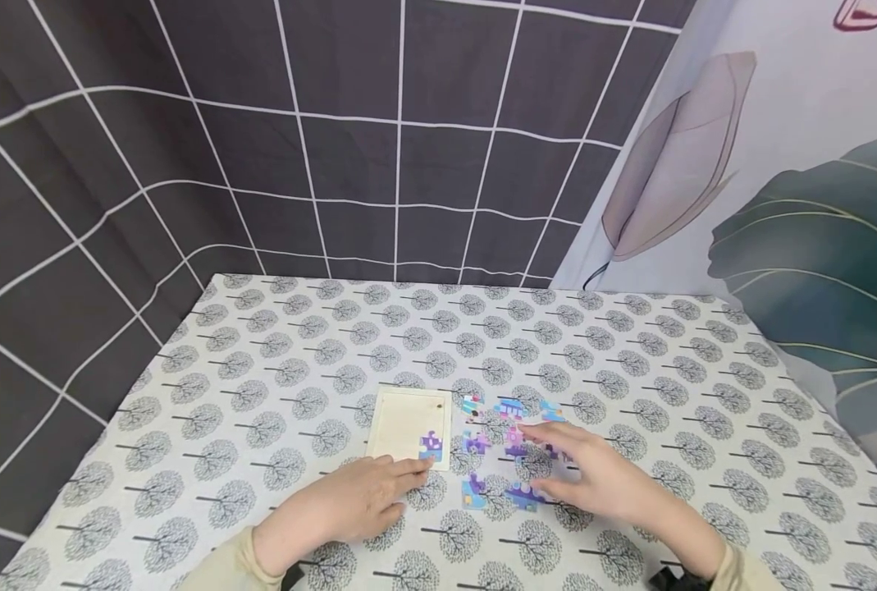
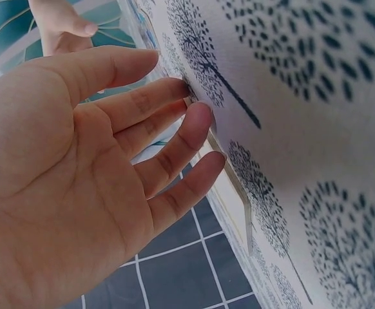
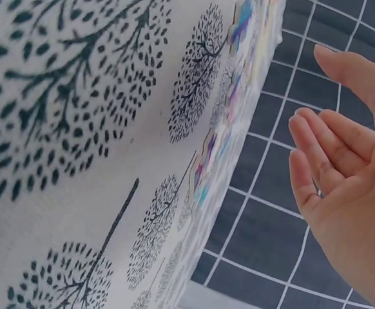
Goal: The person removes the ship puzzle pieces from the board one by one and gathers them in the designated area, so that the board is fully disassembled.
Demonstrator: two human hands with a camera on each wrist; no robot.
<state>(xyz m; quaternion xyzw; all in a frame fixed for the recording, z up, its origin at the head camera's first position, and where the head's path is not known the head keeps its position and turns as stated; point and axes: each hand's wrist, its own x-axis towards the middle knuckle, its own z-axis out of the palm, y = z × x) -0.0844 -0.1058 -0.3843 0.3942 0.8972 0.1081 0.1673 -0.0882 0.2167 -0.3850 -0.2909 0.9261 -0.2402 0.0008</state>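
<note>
A shallow puzzle tray [image 1: 401,423] with a pale rim lies on the cloth, a purple-and-blue jigsaw piece [image 1: 431,446] in its lower right corner. My left hand [image 1: 364,495] is at the tray's near edge, its fingertips by that piece; in the left wrist view its fingers are loosely bent and the palm holds nothing. Over the loose pieces to the right, my right hand [image 1: 593,472] hovers with thumb and fingers spread. Nothing is in its grasp in the right wrist view. Its fingers partly cover a pink-purple piece [image 1: 514,441] and others in the head view.
Several loose jigsaw pieces lie right of the tray, among them a blue one [image 1: 510,409], a purple one [image 1: 475,443] and a blue-orange one [image 1: 473,492]. The tree-print tablecloth [image 1: 320,353] runs back to a dark checked curtain [image 1: 349,156].
</note>
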